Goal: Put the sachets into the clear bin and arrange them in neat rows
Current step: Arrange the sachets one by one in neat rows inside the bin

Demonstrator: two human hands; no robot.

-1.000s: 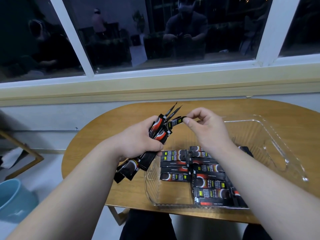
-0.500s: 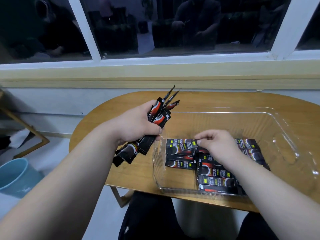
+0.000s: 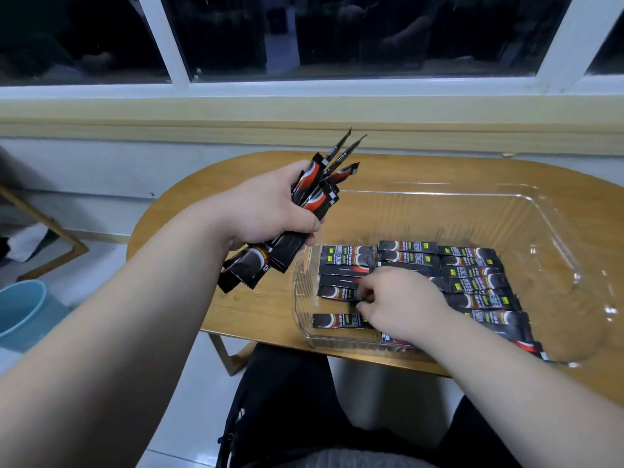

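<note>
My left hand (image 3: 270, 211) grips a bundle of several black and red sachets (image 3: 314, 194), held upright and fanned above the table just left of the clear bin (image 3: 526, 211). Inside the bin, black sachets lie flat in rows (image 3: 472, 282). My right hand (image 3: 401, 302) is down in the bin's near left part, fingers curled on a sachet (image 3: 337, 293) in the left row. One more sachet (image 3: 334, 320) lies apart, closer to the bin's front wall.
The bin sits on an oval wooden table (image 3: 405, 167) under a window sill (image 3: 304, 109). A light blue bucket (image 3: 20, 309) stands on the floor at the left. The bin's far half holds no sachets.
My right hand pulled one sachet from the bundle, carried it down into the bin, and moved toward the near left rows. The left hand kept the bundle still.
</note>
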